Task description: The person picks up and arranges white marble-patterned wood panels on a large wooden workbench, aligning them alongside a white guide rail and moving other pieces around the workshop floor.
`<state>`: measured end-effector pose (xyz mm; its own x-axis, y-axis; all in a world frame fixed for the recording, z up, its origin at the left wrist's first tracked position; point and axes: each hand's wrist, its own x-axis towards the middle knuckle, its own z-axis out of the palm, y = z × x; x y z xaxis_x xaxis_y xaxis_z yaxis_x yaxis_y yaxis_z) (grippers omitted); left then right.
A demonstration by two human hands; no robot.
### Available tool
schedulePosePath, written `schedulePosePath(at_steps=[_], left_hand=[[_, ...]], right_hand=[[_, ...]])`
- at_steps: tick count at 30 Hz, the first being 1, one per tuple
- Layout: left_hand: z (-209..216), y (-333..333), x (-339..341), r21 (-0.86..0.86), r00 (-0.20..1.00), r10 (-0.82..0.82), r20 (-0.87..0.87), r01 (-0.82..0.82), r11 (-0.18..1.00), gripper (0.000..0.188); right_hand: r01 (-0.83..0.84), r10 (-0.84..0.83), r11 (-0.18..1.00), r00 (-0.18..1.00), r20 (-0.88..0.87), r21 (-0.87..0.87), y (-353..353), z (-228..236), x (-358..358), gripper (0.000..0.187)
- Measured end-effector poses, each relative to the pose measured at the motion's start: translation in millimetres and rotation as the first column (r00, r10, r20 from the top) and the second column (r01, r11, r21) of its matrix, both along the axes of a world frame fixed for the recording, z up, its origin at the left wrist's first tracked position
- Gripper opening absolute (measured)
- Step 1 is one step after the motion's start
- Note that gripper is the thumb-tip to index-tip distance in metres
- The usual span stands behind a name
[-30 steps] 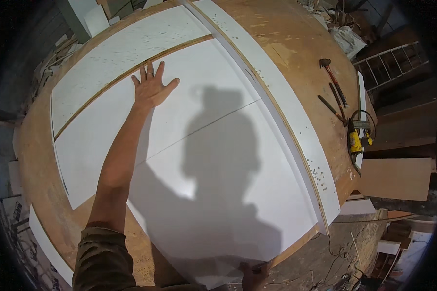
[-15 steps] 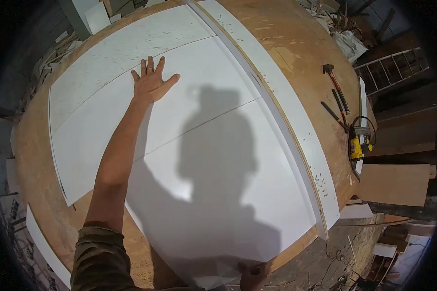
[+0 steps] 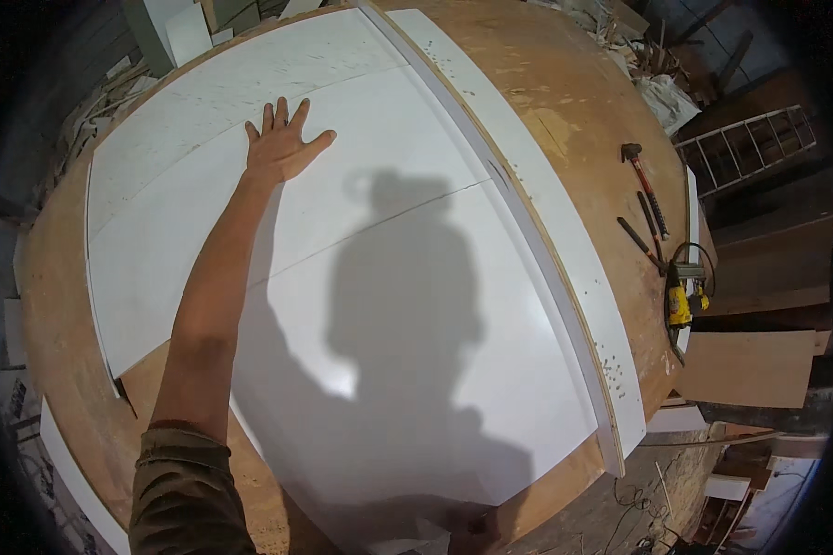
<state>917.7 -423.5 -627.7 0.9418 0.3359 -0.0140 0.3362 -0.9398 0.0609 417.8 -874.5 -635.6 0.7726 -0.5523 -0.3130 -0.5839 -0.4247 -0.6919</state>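
Note:
My left hand (image 3: 282, 143) lies on the middle white panel (image 3: 176, 222) with its fingers spread, holding nothing. Beyond its fingertips runs a thin seam against a speckled white panel (image 3: 250, 69). A second seam parts the middle panel from the glossy near panel (image 3: 518, 370), where my shadow falls. Along the right ends of the panels a narrow board (image 3: 532, 222) stands on edge. At the lower edge, in deep shade by the near panel's front edge, is my right hand (image 3: 481, 529); its fingers cannot be made out.
A white strip with small holes (image 3: 611, 324) lies beyond the upright board. Farther right on the brown wooden table (image 3: 565, 83) are a hammer (image 3: 643, 180), pincers (image 3: 648, 231) and a yellow-black power tool (image 3: 683, 301). A ladder (image 3: 750, 148) and wood pieces lie past the table.
The brown gap between the middle and speckled panels has narrowed to a thin line. My left hand has shifted slightly away with the panel. My right hand shows less clearly at the lower edge.

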Motion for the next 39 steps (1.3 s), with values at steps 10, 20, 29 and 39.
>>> schedulePosePath(at_steps=[10,20,29,39], left_hand=[[-1,18,31,-0.004,0.997,-0.018,0.069,0.019,1.000,0.093],[-3,64,50,0.042,0.997,0.003,0.076,-0.007,0.999,0.092],[0,64,63,0.048,0.987,0.055,0.153,-0.063,0.997,0.087],[-41,-94,-64,-0.086,0.947,-0.087,0.308,0.118,0.989,0.074]], right_hand=[[0.097,0.017,0.961,0.915,0.402,-0.259,-54,-130,-83,0.056],[-0.026,0.026,0.997,1.000,-0.001,0.066,26,-17,37,0.060],[-0.164,0.169,0.960,0.986,-0.004,0.229,27,-10,55,0.065],[-0.522,0.389,0.794,0.830,0.401,0.311,2,-77,49,0.062]])
